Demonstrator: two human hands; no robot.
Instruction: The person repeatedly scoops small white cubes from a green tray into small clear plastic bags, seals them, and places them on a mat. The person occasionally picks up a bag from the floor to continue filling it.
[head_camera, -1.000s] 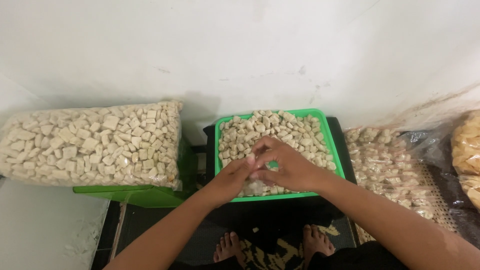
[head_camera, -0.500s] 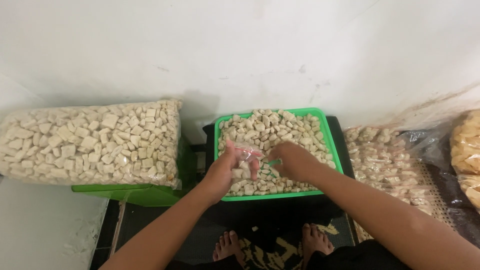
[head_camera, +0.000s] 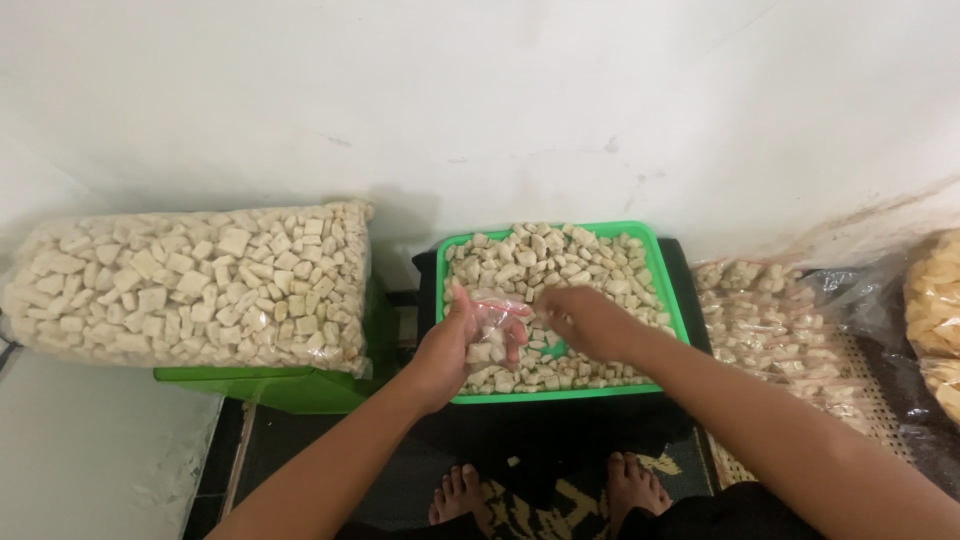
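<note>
The left hand (head_camera: 452, 345) was cupped around a small clear bag (head_camera: 492, 330) of pale cubes, gripping it. Just beside it, the right hand (head_camera: 585, 318) was curled with fingers pinched at the bag's mouth. Both hovered over the green tray (head_camera: 668, 285) of cubes (head_camera: 545, 258).

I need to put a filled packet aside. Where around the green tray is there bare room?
Free: the dark strip between the big clear sack and the green tray, and the pale floor lower left. Crowded: the tray, heaped with pale chunks, under the left hand, its small bag and the right hand; packets fill the right.
</note>
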